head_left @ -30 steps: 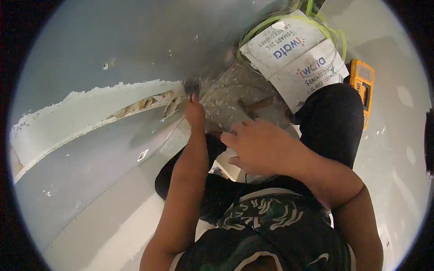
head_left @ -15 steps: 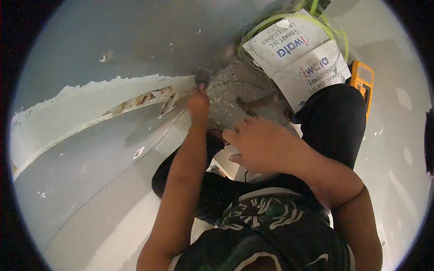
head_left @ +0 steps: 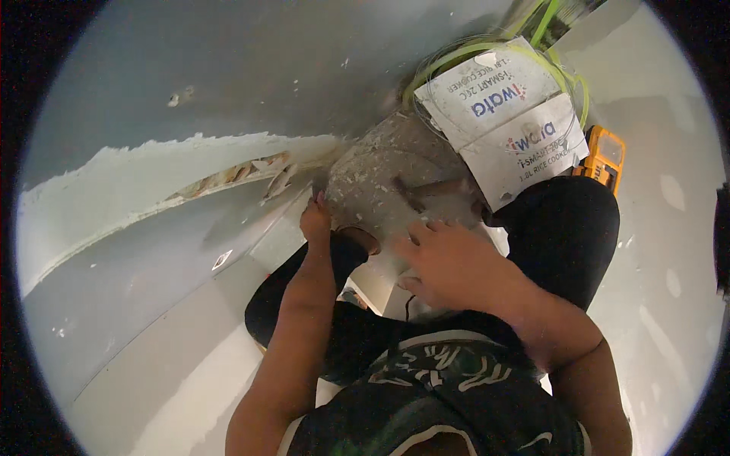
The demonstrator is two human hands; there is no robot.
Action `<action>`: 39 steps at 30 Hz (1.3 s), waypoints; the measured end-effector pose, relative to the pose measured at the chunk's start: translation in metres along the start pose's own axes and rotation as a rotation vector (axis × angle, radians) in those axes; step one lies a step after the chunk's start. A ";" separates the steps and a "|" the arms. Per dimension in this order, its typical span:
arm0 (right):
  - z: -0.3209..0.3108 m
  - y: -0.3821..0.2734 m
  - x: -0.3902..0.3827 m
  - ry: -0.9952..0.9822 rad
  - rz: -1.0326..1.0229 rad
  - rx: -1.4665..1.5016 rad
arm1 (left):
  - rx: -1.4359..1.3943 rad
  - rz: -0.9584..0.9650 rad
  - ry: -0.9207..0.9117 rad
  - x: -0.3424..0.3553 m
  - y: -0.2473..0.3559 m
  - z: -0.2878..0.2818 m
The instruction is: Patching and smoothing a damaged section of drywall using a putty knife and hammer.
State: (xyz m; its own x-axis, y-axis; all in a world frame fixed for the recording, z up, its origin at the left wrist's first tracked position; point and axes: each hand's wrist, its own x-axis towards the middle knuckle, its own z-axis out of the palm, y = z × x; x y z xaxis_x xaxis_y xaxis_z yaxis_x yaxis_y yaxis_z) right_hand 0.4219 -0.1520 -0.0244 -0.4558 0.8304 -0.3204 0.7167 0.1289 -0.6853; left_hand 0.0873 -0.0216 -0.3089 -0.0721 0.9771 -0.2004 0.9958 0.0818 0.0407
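Note:
My left hand is closed round what looks like a scraper with a dark flat blade, its handle mostly hidden by the fingers. The blade is beside the lower edge of a grey wall, just right of a pale stripped band with ragged edges. Torn brownish material shows along that band. My right hand hovers over the dusty surface near my lap, fingers apart, with nothing seen in it.
Chips litter the dusty surface ahead, where a dark hammer-shaped tool lies. Beyond it are a white printed cardboard piece, a yellow-green cable coil and a yellow-and-black device by my right knee.
My left hand has drawn the scraper down toward me, away from the pale band's right end. The right hand has shifted slightly right and nearer me. The view has tilted a little.

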 end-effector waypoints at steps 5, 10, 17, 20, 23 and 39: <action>-0.006 0.001 -0.002 -0.010 -0.007 0.045 | -0.051 0.034 -0.095 0.029 0.058 0.002; -0.009 -0.004 0.009 -0.029 -0.033 0.118 | -0.157 -0.132 -0.008 0.018 0.043 0.018; -0.004 -0.001 0.011 -0.009 -0.020 0.062 | 0.033 0.163 0.051 0.014 -0.012 0.032; 0.002 -0.002 0.012 -0.036 -0.022 0.079 | 0.022 0.046 -0.168 0.033 0.063 0.004; 0.001 -0.002 0.021 -0.016 -0.008 0.051 | -0.111 0.038 -0.058 0.031 0.059 0.021; -0.004 -0.004 0.022 -0.059 0.023 0.021 | -0.012 0.069 -0.038 0.013 -0.001 0.043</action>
State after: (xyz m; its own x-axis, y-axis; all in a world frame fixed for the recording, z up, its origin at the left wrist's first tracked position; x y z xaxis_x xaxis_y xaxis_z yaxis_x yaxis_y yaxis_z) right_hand 0.4111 -0.1320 -0.0266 -0.4699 0.7996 -0.3739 0.7163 0.0979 -0.6909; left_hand 0.0877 -0.0178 -0.3534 -0.0013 0.9722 -0.2341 0.9975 0.0176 0.0677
